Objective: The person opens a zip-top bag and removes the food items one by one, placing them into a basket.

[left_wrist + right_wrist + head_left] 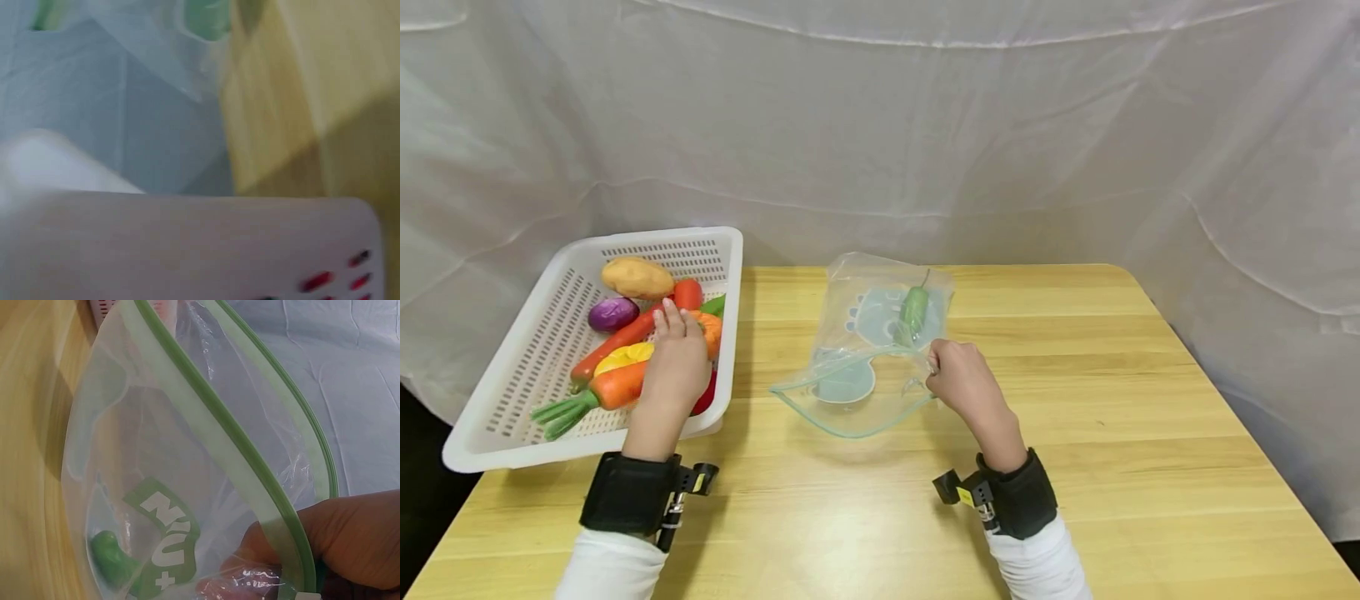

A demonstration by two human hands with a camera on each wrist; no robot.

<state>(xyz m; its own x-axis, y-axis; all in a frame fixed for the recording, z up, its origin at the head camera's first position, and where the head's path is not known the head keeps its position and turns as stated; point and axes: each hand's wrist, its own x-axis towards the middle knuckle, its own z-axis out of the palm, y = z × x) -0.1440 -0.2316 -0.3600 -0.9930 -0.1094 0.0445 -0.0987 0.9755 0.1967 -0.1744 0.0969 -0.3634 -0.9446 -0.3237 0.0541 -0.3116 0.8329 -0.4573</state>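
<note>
My left hand (677, 367) reaches into the white basket (733, 333), fingers extended over the vegetables near an orange pumpkin-like one (711, 332). A carrot (621, 385) lies partly under that hand, and its fingers are out of the left wrist view. With my right hand (966, 375) I pinch the rim of a clear zip bag (187, 412) at its right corner. The bag lies with its mouth spread wide toward me. Inside it is a green pepper-like vegetable (913, 312) with a thin stem.
The basket also holds a potato (637, 277), a purple vegetable (613, 313), a long red pepper (625, 337) and a yellow vegetable (625, 357). It stands at the left of the wooden table (1150, 433). A pale curtain (925, 125) hangs behind.
</note>
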